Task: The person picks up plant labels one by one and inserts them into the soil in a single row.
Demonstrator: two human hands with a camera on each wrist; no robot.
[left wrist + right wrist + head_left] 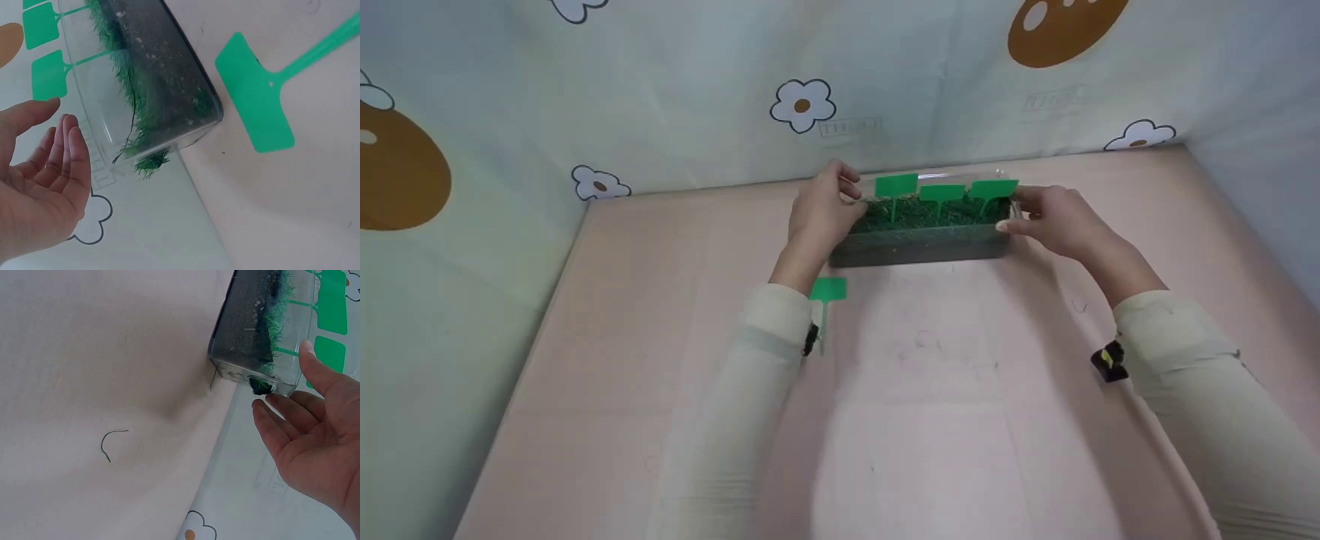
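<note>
A clear box planter [919, 249] with dark soil and green artificial grass [911, 216] stands at the back of the table. Three green plant labels [942, 193] stick up from the grass. My left hand [823, 210] is beside the box's left end; the left wrist view shows its loosely bent fingers apart from the box, holding nothing. At the right end is my right hand [1057, 219], its thumb [315, 368] at the rim and extended fingers close to the end wall. Another green label [829, 289] lies on the table, partly hidden by my left sleeve.
Behind the box, a pale backdrop [697, 97] with flower prints rises from the pink tabletop [915, 450]. A thin dark curved strand [103, 444] lies on the table near the right hand. Grass pokes out through the box's end walls.
</note>
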